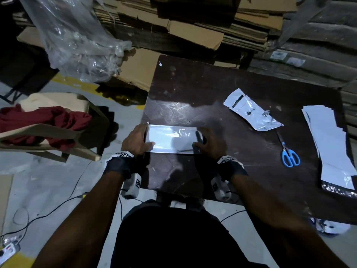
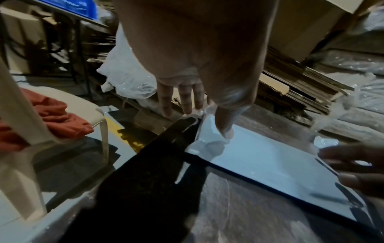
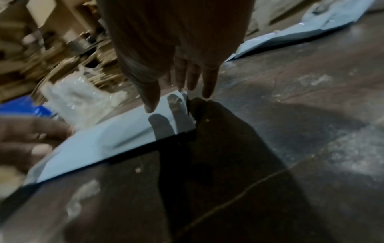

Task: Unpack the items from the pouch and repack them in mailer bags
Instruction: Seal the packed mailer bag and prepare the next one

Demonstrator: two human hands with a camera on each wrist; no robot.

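Observation:
A white mailer bag (image 1: 170, 139) (image 2: 268, 164) (image 3: 116, 138) lies flat on the dark table (image 1: 241, 161), near its left edge. My left hand (image 1: 138, 141) (image 2: 197, 105) presses on the bag's left end with straight fingers and the thumb on top. At the bag's right end my right hand (image 1: 207, 143) (image 3: 182, 88) rests with straight fingers, thumb on the white surface. An opened, crumpled silver pouch (image 1: 251, 111) lies farther right on the table. What is inside the mailer bag is hidden.
Blue-handled scissors (image 1: 288, 155) lie right of my hands. A stack of white mailer bags (image 1: 330, 144) sits at the table's right edge. A chair with a red cloth (image 1: 44, 122) stands left. Clear plastic wrap (image 1: 77, 45) and flattened cardboard (image 1: 193, 31) fill the back.

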